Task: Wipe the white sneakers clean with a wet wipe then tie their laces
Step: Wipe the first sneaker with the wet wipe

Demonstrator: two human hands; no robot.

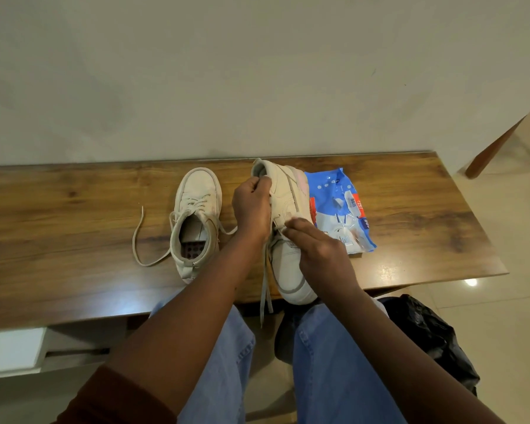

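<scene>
Table (74, 209): wooden top, set against a pale wall.

Lace (138, 237): untied; it loops out to the left of the resting sneaker and lies flat on the table.

Resting sneaker (198, 191): white, upright on its sole at mid-table, toe toward the wall, opening toward the person. No hand touches it.

Left hand (251, 209): fingers curled round the collar at the heel end of the held sneaker, gripping it firmly.

Held sneaker (288, 267): white, turned on its side just right of the resting sneaker. Its heel is toward the wall and its toe projects past the near table edge. Its loose laces (264, 289) hang below that edge, in front of the jeans (227, 362).

Wipe (292, 218): a small white wad against the side of the held sneaker, at mid-length, mostly covered by fingertips.

Right hand (322, 252): fingers bent over the wipe, holding it to the sneaker's side. The fingertips are blurred, so the exact finger placement cannot be told.

Pack (334, 191): blue wet-wipe pack, flat on the table, just beside the held sneaker on its right.

Bag (432, 335): black plastic, on the floor below the table's right end.
</scene>
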